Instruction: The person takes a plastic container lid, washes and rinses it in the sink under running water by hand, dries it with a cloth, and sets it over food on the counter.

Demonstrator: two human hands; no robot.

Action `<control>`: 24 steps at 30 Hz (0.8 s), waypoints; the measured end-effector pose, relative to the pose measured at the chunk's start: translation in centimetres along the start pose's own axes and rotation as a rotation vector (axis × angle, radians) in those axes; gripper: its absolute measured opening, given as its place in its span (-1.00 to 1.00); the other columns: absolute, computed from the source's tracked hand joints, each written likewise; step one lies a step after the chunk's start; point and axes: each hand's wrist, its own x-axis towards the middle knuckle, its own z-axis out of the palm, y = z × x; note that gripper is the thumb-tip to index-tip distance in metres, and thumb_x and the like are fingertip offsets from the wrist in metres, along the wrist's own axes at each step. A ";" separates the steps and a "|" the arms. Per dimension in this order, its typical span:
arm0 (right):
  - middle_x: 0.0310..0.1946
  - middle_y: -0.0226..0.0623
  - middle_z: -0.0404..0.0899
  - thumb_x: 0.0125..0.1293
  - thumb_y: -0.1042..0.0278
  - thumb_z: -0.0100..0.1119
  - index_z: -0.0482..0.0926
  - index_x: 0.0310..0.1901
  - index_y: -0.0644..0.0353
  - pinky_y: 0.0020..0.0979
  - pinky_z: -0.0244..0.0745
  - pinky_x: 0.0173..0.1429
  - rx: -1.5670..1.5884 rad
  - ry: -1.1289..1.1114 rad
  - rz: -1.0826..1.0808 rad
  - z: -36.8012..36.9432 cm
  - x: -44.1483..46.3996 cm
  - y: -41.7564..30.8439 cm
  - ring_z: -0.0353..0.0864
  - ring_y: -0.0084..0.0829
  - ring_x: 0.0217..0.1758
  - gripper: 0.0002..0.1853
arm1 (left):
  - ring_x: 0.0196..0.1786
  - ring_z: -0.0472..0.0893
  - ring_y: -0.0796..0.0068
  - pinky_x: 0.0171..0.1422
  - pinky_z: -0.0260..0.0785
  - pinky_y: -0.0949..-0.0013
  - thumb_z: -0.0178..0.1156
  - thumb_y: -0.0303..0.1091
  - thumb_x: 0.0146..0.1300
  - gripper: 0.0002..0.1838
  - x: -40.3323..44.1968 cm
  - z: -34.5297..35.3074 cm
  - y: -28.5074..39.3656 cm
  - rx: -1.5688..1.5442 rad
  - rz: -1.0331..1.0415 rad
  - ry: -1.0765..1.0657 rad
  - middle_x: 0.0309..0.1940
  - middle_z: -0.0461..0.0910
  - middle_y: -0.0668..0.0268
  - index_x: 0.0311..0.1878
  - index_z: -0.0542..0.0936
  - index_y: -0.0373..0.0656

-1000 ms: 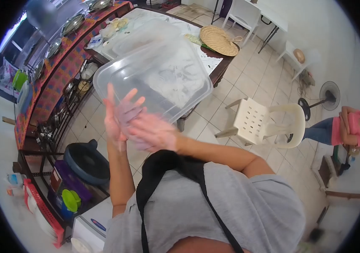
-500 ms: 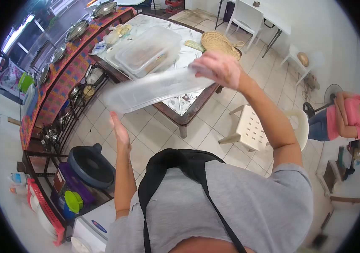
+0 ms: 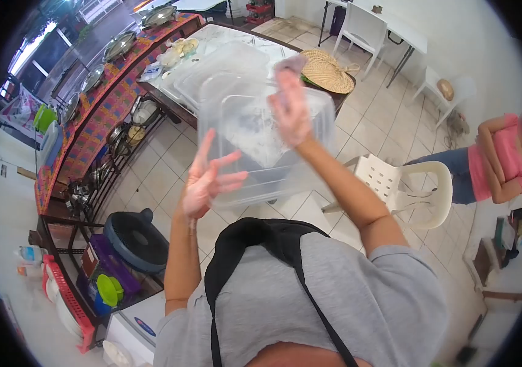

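A large clear plastic lid (image 3: 246, 192) is tilted in front of me, overlapping the table's near corner. My left hand (image 3: 200, 186) is at its lower left side with the fingers spread; whether they lie over or behind the clear plastic I cannot tell. Over the lid's upper right part is my right hand (image 3: 290, 116), blurred by motion. At its fingertips shows a greyish-pink piece that looks like a cloth (image 3: 291, 63). Behind the lid, a clear lidded plastic container (image 3: 230, 58) sits on the table.
The table (image 3: 178, 114) has a marble-patterned top and carries a woven fan (image 3: 327, 70). A cream plastic chair (image 3: 438, 196) stands to the right, near a person in a pink top (image 3: 499, 159). At left are a counter with chafing dishes (image 3: 119, 46) and a dark blue tub (image 3: 136, 241).
The lid has swung from nearly edge-on to broadside towards me and moved right. My right hand has moved left across it; my left hand has risen to its side with fingers spread.
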 end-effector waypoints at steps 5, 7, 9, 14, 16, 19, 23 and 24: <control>0.28 0.02 0.29 0.25 0.35 0.01 0.35 0.22 0.36 -0.12 0.05 0.45 0.258 -0.319 -0.205 2.7 -0.6 -6.0 0.21 0.03 0.38 -0.50 | -0.04 0.64 0.05 -0.03 0.56 0.12 -0.10 0.04 0.43 -0.26 1.1 -0.2 -1.5 0.036 -0.041 0.045 0.21 0.38 -0.06 0.51 -0.17 0.07; 0.31 -0.02 0.28 0.23 0.38 -0.04 0.35 0.21 0.37 -0.09 0.11 0.42 0.066 -0.303 -0.229 2.6 0.9 -5.7 0.21 0.03 0.38 -0.50 | -0.07 0.65 0.04 -0.04 0.57 0.10 -0.14 0.07 0.43 -0.29 0.6 0.5 -1.2 -0.054 -0.024 0.104 0.18 0.41 -0.03 0.51 -0.13 0.06; 0.29 -0.02 0.29 0.22 0.40 -0.03 0.35 0.21 0.37 -0.09 0.13 0.41 0.090 -0.294 -0.172 3.5 -0.6 -7.0 0.21 0.02 0.39 -0.50 | -0.02 0.62 0.07 0.02 0.54 0.11 -0.15 0.09 0.43 -0.29 1.1 0.7 -1.9 -0.080 0.014 0.114 0.19 0.40 0.00 0.50 -0.09 0.04; 0.24 -0.01 0.32 0.17 0.49 0.02 0.40 0.18 0.33 -0.10 0.13 0.42 0.190 -0.508 -0.239 2.9 -7.3 -11.6 0.10 -0.02 0.46 -0.52 | 0.19 0.49 0.19 0.23 0.41 0.19 -0.15 -0.01 0.46 -0.37 1.9 -2.6 -3.5 -0.575 0.075 0.207 0.27 0.35 0.08 0.49 -0.02 -0.01; 0.23 -0.02 0.34 0.11 0.51 0.12 0.44 0.13 0.31 -0.12 0.19 0.40 0.351 -0.636 -0.236 0.1 -7.6 -11.6 0.13 -0.02 0.45 -0.52 | 0.28 0.39 0.26 0.32 0.30 0.25 -0.12 -0.16 0.48 -0.41 1.1 -1.6 -2.9 -0.157 0.337 0.307 0.31 0.31 0.13 0.48 0.00 -0.04; 0.17 -0.09 0.41 0.06 0.49 0.19 0.49 0.08 0.19 -0.13 0.29 0.34 0.287 -0.481 -0.206 1.6 -4.2 -10.7 0.32 -0.03 0.33 -0.54 | 0.21 0.47 0.11 0.24 0.41 0.10 -0.10 -0.28 0.47 -0.40 0.1 -1.1 -3.0 -0.234 0.254 0.218 0.35 0.24 0.10 0.49 -0.04 0.06; 0.00 -0.20 0.53 0.06 0.48 0.18 0.57 -0.12 0.07 -0.17 0.36 0.18 0.108 -0.133 -0.206 3.3 2.3 -3.6 0.54 -0.12 0.02 -0.71 | 0.04 0.59 -0.02 0.02 0.57 0.07 -0.10 -0.43 0.42 -0.34 -2.4 0.6 -0.8 -0.120 0.164 0.213 0.28 0.28 -0.12 0.50 -0.09 0.11; -0.05 -0.22 0.54 0.06 0.48 0.17 0.58 -0.17 0.08 -0.20 0.38 0.12 0.033 -0.123 -0.220 2.6 3.0 -0.6 0.55 -0.14 -0.04 -0.76 | 0.04 0.59 -0.02 0.02 0.57 0.07 -0.10 -0.43 0.42 -0.34 -3.2 0.6 -0.3 -0.115 0.159 0.209 0.28 0.28 -0.12 0.50 -0.09 0.11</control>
